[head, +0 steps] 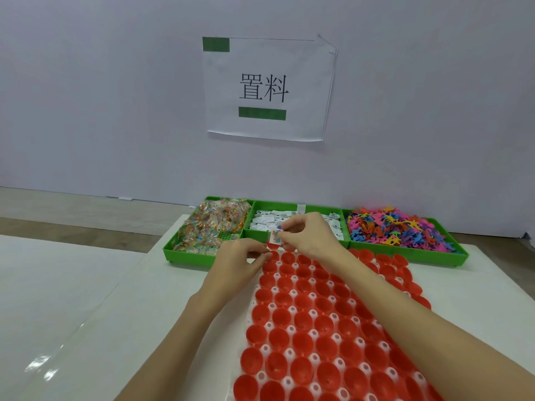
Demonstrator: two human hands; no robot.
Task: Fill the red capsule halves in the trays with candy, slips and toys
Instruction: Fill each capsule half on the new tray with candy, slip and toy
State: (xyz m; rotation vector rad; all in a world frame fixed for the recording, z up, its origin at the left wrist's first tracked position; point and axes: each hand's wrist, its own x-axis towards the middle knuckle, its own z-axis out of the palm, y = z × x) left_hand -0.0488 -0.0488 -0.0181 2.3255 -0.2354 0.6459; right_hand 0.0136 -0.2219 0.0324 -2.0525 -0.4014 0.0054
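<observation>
White table (86,328); wall sign (267,88). White tray (272,306) of red capsule halves (304,319), all in view seemingly unfilled. Three green bins: candy (208,227), slips (266,222), toys (399,227). Right hand (309,235) pinches candy packet (275,237) above far-left cups; left hand (240,256), fingers curled, at tray's far corner, grip unclear. Risk: packet released off-centre lands between cups.

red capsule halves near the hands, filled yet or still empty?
Empty, as far as visible. The red capsule halves show bare red insides; the right hand holds a candy packet above the tray's far edge, not yet dropped in.
</observation>
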